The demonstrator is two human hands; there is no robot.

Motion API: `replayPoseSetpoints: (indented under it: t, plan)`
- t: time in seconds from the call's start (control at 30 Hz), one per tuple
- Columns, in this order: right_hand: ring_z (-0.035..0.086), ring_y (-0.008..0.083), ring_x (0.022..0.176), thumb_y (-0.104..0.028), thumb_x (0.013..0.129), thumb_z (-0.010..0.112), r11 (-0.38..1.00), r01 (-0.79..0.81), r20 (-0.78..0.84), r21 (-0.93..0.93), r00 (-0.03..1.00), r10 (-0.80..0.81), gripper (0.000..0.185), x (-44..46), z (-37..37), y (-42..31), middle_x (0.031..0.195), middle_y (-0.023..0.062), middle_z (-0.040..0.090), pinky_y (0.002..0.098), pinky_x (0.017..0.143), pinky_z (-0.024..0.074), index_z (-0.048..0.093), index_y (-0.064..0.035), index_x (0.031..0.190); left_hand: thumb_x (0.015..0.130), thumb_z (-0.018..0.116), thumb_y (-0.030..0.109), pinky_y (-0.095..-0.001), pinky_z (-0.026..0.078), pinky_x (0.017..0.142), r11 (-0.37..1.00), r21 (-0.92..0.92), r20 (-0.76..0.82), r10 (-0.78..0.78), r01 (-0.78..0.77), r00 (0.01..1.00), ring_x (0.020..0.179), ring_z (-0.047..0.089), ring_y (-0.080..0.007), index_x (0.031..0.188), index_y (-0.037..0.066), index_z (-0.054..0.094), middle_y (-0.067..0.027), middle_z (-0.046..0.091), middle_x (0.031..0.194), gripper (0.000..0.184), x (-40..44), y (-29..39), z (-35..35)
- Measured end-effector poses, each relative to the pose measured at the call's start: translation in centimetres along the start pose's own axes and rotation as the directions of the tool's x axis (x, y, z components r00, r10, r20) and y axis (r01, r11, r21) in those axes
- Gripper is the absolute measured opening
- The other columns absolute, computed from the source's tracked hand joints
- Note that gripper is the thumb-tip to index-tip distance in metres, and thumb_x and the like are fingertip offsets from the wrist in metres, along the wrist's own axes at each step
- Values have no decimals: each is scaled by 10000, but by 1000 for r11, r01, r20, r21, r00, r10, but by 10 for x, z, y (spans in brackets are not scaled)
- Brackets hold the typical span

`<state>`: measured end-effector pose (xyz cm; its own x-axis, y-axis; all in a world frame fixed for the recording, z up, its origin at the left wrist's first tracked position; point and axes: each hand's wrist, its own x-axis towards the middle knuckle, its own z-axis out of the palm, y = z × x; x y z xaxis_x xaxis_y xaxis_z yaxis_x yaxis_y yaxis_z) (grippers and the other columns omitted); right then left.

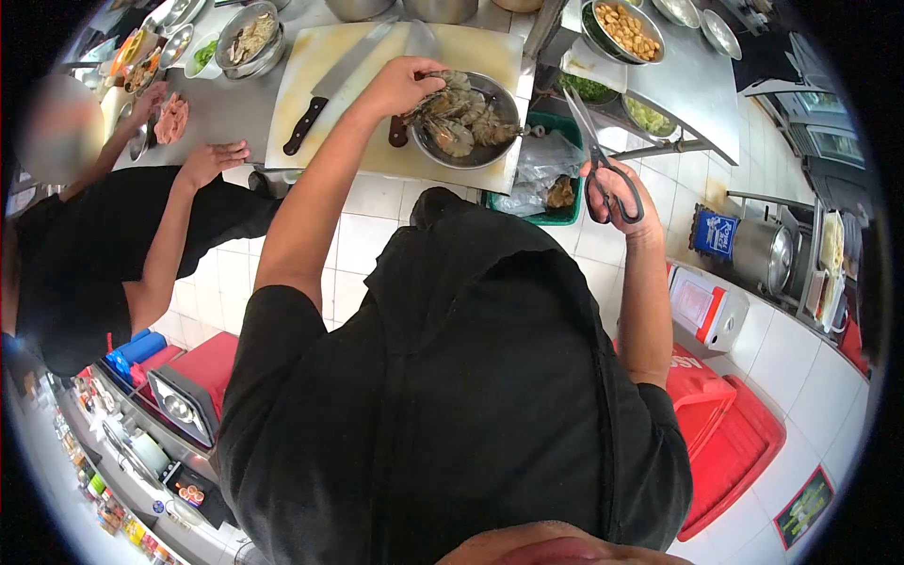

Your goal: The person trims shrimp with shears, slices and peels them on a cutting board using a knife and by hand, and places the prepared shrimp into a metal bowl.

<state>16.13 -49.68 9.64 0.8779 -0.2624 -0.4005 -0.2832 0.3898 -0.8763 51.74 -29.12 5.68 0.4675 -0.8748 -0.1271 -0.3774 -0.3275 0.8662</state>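
My left hand (403, 89) reaches over the cutting board (306, 71). Its thumb and fingers are closed on a prawn at the upper left of a metal bowl (504, 94). Grey, raw-looking prawns (461, 127) fill much of that bowl. Off to the right, past the board's edge, my right hand (624, 202) grips black-handled scissors (595, 141), with the blades parted slightly and pointing up and left. A black-handled knife (330, 99) lies on the board left of my left hand. Another knife's brown handle (398, 134) shows beside the bowl, with its middle hidden by my hand.
Below the board's right side sits a green crate (574, 218) with plastic bags. A co-worker's hands (212, 165) are at the counter on the left, near pink meat (172, 120). Bowls of food, including yellowish chunks (626, 33), stand on the right-hand metal table (697, 94).
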Motion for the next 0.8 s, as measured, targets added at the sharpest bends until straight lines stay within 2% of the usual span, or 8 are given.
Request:
replayPoseSetpoints:
  t: [0.23, 0.33, 0.47, 0.53, 0.57, 0.6, 0.73, 0.8]
  plan:
    - [467, 114, 437, -319, 913, 678, 995, -60, -49, 79, 997, 64, 332, 2, 1, 24, 576, 33, 507, 237, 398, 346, 645, -5, 1014, 892, 690, 120, -328, 529, 796, 964, 265, -37, -8, 18, 999, 835, 657, -186, 1148, 36, 698, -88, 706, 947, 270, 0, -15, 1]
    - [472, 114, 439, -312, 918, 683, 998, -57, -99, 33, 993, 60, 334, 5, -1, 31, 573, 36, 504, 245, 398, 344, 646, 2, 1025, 871, 693, 118, -375, 526, 815, 800, 578, -162, 305, -160, 938, 865, 645, -272, 1113, 29, 698, -126, 665, 977, 258, -16, 3, 3]
    - [464, 114, 435, -332, 915, 689, 997, -64, -166, -52, 985, 55, 341, 5, 4, 32, 575, 33, 515, 256, 400, 331, 637, -4, 991, 844, 711, 125, -385, 516, 785, 689, 577, -126, 607, -440, 785, 828, 617, -284, 1115, 54, 688, -127, 622, 929, 282, -22, 3, 13]
    - [448, 112, 440, -351, 913, 684, 987, -95, -178, -132, 981, 71, 348, 9, 11, 29, 576, 25, 512, 261, 406, 326, 638, -18, 1004, 833, 708, 149, -407, 521, 807, 849, 442, -181, 402, -291, 898, 881, 628, -313, 1099, 69, 700, -131, 641, 952, 278, -35, 15, 17]
    - [468, 119, 425, -327, 906, 707, 977, -101, -183, -189, 981, 66, 324, 11, 12, 28, 536, 30, 513, 260, 396, 318, 609, -21, 874, 828, 707, 161, -418, 523, 819, 904, 378, -209, 292, -198, 933, 907, 633, -328, 1091, 77, 705, -132, 651, 964, 277, -40, 19, 10]
    - [463, 121, 416, -324, 904, 708, 981, -84, -186, -175, 981, 51, 318, 11, 13, 30, 519, 28, 500, 262, 390, 317, 614, -22, 872, 828, 728, 169, -375, 533, 740, 944, 302, -266, 215, -131, 940, 771, 649, -262, 1178, 97, 688, -106, 666, 888, 359, -40, 8, 0]
    - [457, 125, 403, -313, 904, 697, 985, -79, -172, -153, 984, 52, 321, 8, 16, 30, 541, 34, 513, 264, 378, 315, 625, -1, 922, 844, 745, 186, -288, 507, 681, 979, -7, -547, -174, 203, 819, 663, 568, -130, 1382, 86, 561, -86, 645, 772, 578, -35, -37, -80]
    - [460, 122, 407, -313, 910, 689, 984, -86, -173, -153, 983, 59, 328, 9, 17, 31, 542, 32, 515, 263, 380, 322, 630, 7, 952, 804, 770, 206, -329, 529, 761, 965, -182, -656, -264, 191, 707, 783, 655, -203, 1464, 83, 458, -170, 692, 894, 740, -27, -83, -127]
